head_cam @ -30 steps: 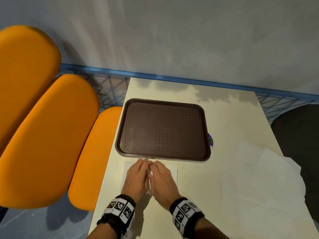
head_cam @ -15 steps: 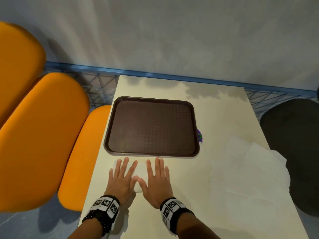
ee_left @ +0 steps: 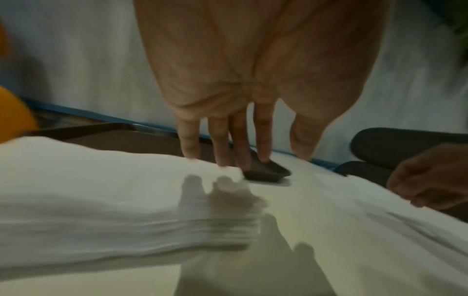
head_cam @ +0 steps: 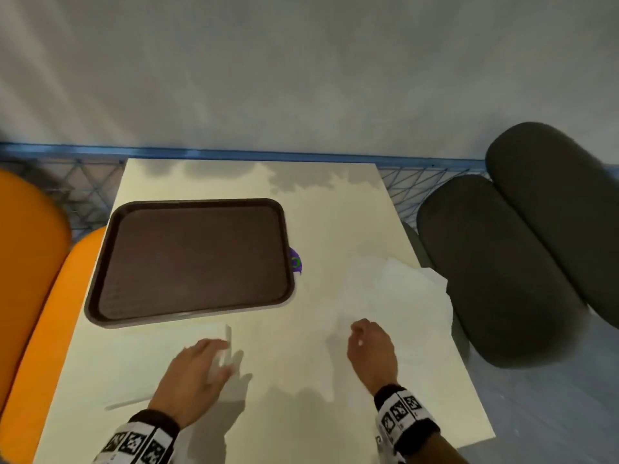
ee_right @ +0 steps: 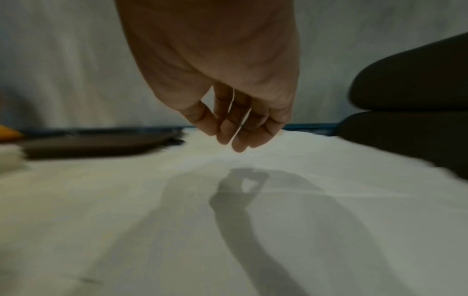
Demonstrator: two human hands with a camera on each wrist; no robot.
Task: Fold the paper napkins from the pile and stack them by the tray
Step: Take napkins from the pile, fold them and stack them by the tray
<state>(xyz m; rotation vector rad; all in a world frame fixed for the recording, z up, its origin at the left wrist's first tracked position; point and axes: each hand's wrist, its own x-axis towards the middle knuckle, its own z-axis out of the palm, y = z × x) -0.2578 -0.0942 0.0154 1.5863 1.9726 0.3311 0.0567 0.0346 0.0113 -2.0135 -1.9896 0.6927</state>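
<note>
- Half a second ago both hands lay flat, side by side, on the folded napkin before the tray; now they are apart.
- Left hand: fingers straight, grip wide, fingertips at the napkin's edge.
- Right hand: fingers loosely curled, holding nothing, over the thin, creased napkin pile at the desk's right side.
- The tray is dark brown, round-cornered and textured.
</note>
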